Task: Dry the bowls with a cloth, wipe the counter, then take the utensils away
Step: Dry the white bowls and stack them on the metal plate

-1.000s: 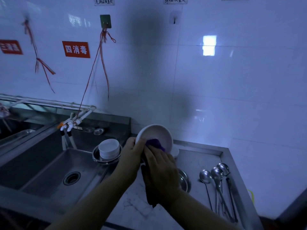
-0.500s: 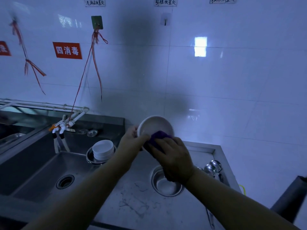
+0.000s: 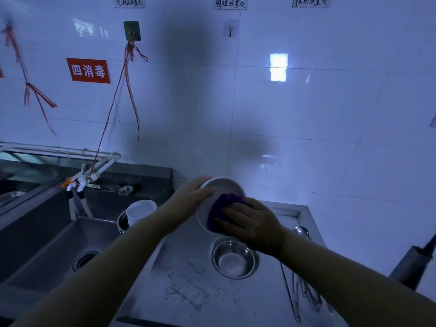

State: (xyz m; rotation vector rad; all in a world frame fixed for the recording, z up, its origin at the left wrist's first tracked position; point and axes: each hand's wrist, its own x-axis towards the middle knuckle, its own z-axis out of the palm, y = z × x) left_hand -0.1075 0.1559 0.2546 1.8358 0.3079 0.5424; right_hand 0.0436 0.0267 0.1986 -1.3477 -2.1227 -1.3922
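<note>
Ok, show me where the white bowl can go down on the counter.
Bare counter lies near the front edge, left of the steel bowl and right of the sink. The right side is crowded with ladles; the stacked bowls fill the sink's back corner.

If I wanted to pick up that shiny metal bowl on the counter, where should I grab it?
Probably by the rim of the metal bowl, coming from above. It sits upright with its mouth open and nothing in it, so fingers can hook over the thin edge. The near side looks freest, since both hands are busy just behind it.
</note>
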